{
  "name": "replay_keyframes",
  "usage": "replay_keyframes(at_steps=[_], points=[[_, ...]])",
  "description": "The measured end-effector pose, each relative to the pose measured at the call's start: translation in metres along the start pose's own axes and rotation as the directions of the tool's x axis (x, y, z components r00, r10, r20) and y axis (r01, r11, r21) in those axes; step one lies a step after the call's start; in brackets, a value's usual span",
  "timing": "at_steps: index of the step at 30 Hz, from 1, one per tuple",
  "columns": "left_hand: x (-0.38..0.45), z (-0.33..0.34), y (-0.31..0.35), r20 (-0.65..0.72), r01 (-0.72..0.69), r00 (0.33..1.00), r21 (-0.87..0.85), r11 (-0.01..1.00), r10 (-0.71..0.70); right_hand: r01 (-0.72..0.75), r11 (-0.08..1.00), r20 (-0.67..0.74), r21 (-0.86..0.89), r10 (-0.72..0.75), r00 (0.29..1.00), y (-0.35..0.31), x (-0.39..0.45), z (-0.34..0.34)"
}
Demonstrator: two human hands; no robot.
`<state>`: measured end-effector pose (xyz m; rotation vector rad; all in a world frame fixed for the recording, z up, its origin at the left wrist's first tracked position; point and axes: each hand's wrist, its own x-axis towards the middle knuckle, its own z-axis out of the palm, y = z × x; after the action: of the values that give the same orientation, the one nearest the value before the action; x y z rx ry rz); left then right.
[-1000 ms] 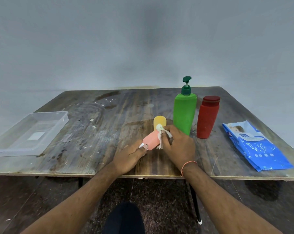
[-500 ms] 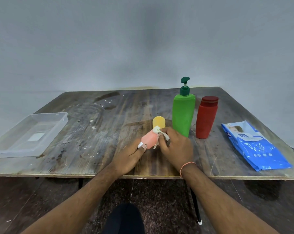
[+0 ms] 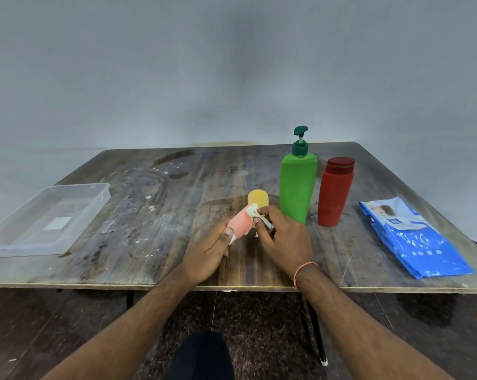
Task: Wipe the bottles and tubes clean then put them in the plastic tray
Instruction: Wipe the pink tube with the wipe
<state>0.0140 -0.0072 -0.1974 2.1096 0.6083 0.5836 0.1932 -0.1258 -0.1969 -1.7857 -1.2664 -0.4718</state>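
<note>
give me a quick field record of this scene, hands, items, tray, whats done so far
left hand: grips the pink tube at its cap end
right hand: pinches a white wipe against the pink tube
yellow tube: on the table just behind the hands
green pump bottle: upright
red bottle: upright, right of the green pump bottle
wipes pack: blue, flat near the right edge
plastic tray: far left, nothing in it
table: worn wood

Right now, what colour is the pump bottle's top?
Dark green, on the lighter green pump bottle; head view.
</note>
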Motion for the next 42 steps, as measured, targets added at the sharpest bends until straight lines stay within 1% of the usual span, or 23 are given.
replay_keyframes(at_steps=[3, 6, 8, 10, 12, 14, 16, 21, 26, 29, 31, 34, 36, 37, 39, 40, 42], points=[[0.002, -0.001, -0.008, -0.027, 0.004, 1.000, -0.003, 1.000, -0.004, 0.016, 1.000, 0.014, 0.014, -0.017, 1.000, -0.002, -0.001, -0.001], [0.003, -0.003, -0.006, -0.043, -0.042, 0.998, -0.014, 0.999, 0.041, 0.031, 0.999, 0.025, 0.032, -0.032, 0.999, -0.005, -0.002, -0.004], [0.002, -0.004, -0.001, -0.083, -0.073, 0.994, -0.084, 0.994, 0.066, 0.057, 0.998, 0.049, 0.037, -0.059, 0.997, -0.006, -0.002, -0.006], [0.001, -0.004, 0.002, -0.121, -0.061, 0.992, -0.192, 0.980, 0.038, 0.092, 0.995, 0.084, 0.030, -0.095, 0.992, -0.008, -0.002, -0.007], [0.001, -0.004, 0.001, -0.162, -0.023, 0.986, -0.274, 0.961, -0.023, 0.125, 0.992, 0.105, 0.029, -0.128, 0.986, -0.008, -0.003, -0.006], [0.002, -0.005, -0.001, -0.186, 0.014, 0.979, -0.320, 0.947, -0.077, 0.152, 0.988, 0.114, 0.016, -0.153, 0.982, -0.007, -0.003, -0.006], [0.002, -0.006, -0.001, -0.187, 0.035, 0.977, -0.338, 0.941, -0.103, 0.170, 0.985, 0.109, 0.007, -0.170, 0.979, -0.007, -0.004, -0.006], [0.000, -0.005, 0.003, -0.213, 0.037, 0.973, -0.223, 0.974, -0.086, 0.193, 0.981, 0.112, 0.028, -0.195, 0.974, -0.007, -0.004, -0.005], [0.001, -0.004, 0.003, -0.224, 0.047, 0.970, -0.204, 0.978, -0.093, 0.273, 0.961, 0.190, 0.053, -0.278, 0.942, -0.007, -0.007, -0.001], [0.002, -0.004, 0.002, -0.230, 0.052, 0.969, -0.173, 0.984, -0.092, 0.286, 0.957, 0.163, 0.056, -0.291, 0.943, -0.006, -0.008, 0.000], [0.001, -0.004, 0.002, -0.238, 0.053, 0.968, -0.128, 0.990, -0.082, 0.251, 0.967, 0.097, 0.037, -0.254, 0.962, -0.004, -0.006, 0.000], [-0.001, -0.004, 0.003, -0.235, 0.045, 0.971, -0.030, 0.999, -0.051, 0.113, 0.994, -0.046, -0.013, -0.113, 0.992, 0.000, -0.002, 0.001], [-0.003, -0.004, 0.004, -0.235, 0.054, 0.970, -0.008, 0.999, -0.054, 0.041, 0.999, -0.086, -0.032, -0.044, 0.995, 0.002, 0.000, 0.002], [-0.004, -0.004, 0.004, -0.237, 0.054, 0.970, -0.002, 0.999, -0.053, 0.035, 0.999, -0.087, -0.033, -0.038, 0.995, 0.002, 0.000, 0.002], [-0.005, -0.004, 0.005, -0.238, 0.046, 0.970, 0.011, 0.999, -0.042, 0.063, 0.998, -0.061, -0.010, -0.064, 0.996, 0.003, -0.001, 0.003], [-0.005, -0.004, 0.006, -0.239, 0.045, 0.970, 0.013, 0.999, -0.041, 0.094, 0.996, -0.025, 0.013, -0.093, 0.995, 0.003, -0.002, 0.003], [-0.005, -0.004, 0.007, -0.240, 0.048, 0.970, 0.005, 0.999, -0.045, 0.162, 0.984, 0.096, 0.073, -0.168, 0.981, 0.001, -0.005, 0.003]])
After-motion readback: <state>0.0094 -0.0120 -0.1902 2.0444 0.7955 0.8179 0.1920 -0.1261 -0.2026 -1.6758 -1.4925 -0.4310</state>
